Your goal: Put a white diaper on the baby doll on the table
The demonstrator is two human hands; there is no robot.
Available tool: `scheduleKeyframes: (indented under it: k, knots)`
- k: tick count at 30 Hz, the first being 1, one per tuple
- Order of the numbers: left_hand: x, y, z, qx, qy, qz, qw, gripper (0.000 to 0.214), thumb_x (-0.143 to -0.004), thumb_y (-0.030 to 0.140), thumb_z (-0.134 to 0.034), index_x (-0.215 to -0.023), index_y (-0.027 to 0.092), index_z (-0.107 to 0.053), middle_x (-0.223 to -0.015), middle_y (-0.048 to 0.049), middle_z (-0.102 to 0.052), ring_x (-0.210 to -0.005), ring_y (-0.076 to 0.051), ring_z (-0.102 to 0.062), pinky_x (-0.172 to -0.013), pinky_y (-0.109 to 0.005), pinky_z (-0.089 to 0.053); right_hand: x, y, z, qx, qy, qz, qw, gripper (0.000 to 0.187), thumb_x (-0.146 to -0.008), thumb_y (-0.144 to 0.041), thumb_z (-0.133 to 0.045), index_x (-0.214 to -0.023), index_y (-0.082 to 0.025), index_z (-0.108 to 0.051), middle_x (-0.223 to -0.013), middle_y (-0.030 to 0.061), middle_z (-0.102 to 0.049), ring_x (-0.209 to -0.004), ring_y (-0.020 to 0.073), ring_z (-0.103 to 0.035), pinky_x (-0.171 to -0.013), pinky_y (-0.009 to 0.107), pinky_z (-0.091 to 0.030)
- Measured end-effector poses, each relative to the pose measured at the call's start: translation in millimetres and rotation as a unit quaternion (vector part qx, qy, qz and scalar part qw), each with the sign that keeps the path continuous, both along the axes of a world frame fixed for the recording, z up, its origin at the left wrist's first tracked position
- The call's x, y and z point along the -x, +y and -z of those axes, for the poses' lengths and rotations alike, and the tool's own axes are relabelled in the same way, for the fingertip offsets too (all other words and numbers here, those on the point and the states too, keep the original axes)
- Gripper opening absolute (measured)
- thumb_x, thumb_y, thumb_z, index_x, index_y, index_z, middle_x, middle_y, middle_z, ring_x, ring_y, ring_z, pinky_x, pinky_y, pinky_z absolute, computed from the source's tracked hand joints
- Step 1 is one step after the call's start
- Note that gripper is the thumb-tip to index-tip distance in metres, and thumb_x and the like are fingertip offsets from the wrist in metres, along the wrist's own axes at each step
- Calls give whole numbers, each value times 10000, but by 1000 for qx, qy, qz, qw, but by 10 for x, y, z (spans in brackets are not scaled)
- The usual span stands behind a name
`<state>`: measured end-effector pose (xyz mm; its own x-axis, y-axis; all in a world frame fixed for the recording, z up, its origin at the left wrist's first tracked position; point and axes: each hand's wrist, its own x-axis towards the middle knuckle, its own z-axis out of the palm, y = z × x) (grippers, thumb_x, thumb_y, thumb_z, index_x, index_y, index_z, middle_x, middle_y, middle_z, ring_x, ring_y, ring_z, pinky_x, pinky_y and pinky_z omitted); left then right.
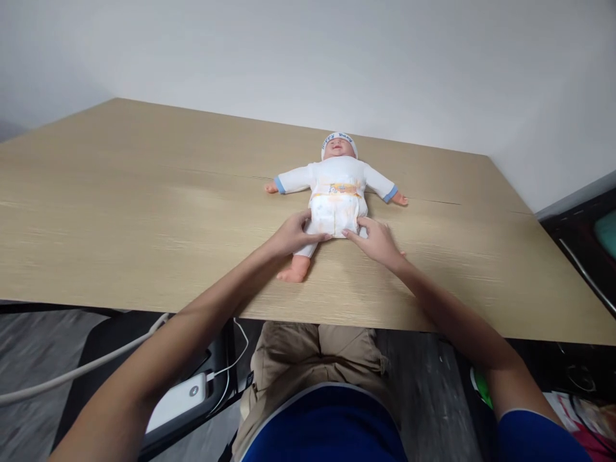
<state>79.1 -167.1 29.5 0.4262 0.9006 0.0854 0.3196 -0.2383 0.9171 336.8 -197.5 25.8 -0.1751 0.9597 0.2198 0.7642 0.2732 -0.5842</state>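
A baby doll in white clothes with blue cuffs lies on its back on the wooden table, head toward the wall and arms spread. Round its hips sits a white diaper with an orange printed band. My left hand grips the diaper's lower left edge, thumb in front and fingers at the side. On the other side, my right hand pinches the lower right edge between thumb and fingers. One doll foot shows below my left hand; the other leg is mostly hidden behind my right hand and wrist.
A pale wall stands behind the table. Below the front edge at left lies a white power bank with a white cable on a black surface. A thick pale cable crosses there. A black object stands at the right edge.
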Motion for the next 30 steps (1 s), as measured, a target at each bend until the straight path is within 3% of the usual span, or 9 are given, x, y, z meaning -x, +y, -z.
scheduleKeyframes:
  k: [4, 10, 14, 16, 21, 25, 28, 30]
  knots:
    - [37, 74, 14, 28, 35, -10, 999, 465, -768, 498, -911, -1061, 156, -795, -1044, -81, -817, -1039, -327, -730, -916, -428, -574, 10, -33, -20, 8, 17, 8, 1000, 414, -970, -556, -672, -775, -238, -494, -754, -9, -613, -707, 179, -490, -708, 330, -297]
    - [31, 49, -47, 95, -56, 1, 994, 514, -770, 490, -921, -1166, 181, -813, -1231, -83, -830, -1233, -362, -723, -1083, -473, -556, 15, -100, -30, 39, 87, 35, 995, 443, -1009, -627, -611, -807, -245, -516, -679, -35, -517, -658, 169, -441, -669, 333, -289]
    - [38, 8, -76, 156, -114, -4, 981, 613, -781, 570, -930, -1239, 184, -802, -1258, -114, -834, -1289, -384, -713, -1082, -498, -581, 29, -149, -40, 49, 115, 59, 990, 462, -1000, -621, -622, -769, -259, -452, -627, -55, -414, -611, 162, -385, -631, 337, -295]
    - [37, 3, -66, 176, -142, -5, 974, 654, -795, 591, -925, -1283, 177, -790, -1276, -134, -829, -1299, -387, -714, -1077, -504, -591, 42, -168, -36, 30, 105, 71, 992, 458, -998, -596, -634, -761, -260, -434, -645, -45, -435, -628, 169, -413, -648, 342, -335]
    - [13, -13, -11, 177, -179, -10, 968, 621, -829, 545, -920, -1302, 171, -770, -1333, -136, -809, -1339, -385, -696, -1133, -517, -561, 61, -176, 8, -61, 56, 62, 995, 323, -1016, -514, -639, -851, -246, -568, -984, 77, -641, -936, 268, -617, -899, 421, -503]
    - [10, -59, -25, 154, -166, -38, 973, 519, -848, 551, -890, -1174, 165, -766, -1316, -137, -803, -1282, -367, -714, -1107, -507, -560, -21, -163, 42, -72, 29, 17, 997, 244, -973, -471, -723, -1004, -231, -686, -1222, 140, -635, -1163, 343, -641, -1055, 515, -530]
    - [72, -89, -105, 164, -139, -42, 976, 533, -842, 587, -874, -1165, 179, -757, -1263, -132, -815, -1233, -365, -731, -1062, -513, -578, -204, -195, 36, -27, 29, -35, 999, 317, -957, -471, -778, -1178, -249, -729, -1274, 127, -652, -1168, 332, -661, -1007, 492, -570]
    - [160, -88, -171, 172, -126, -42, 976, 543, -832, 604, -872, -1178, 200, -763, -1272, -132, -816, -1236, -375, -733, -1054, -521, -582, -391, -226, 17, 1, 35, -39, 999, 387, -972, -482, -777, -1310, -299, -728, -1249, 100, -684, -1028, 292, -678, -883, 452, -593]
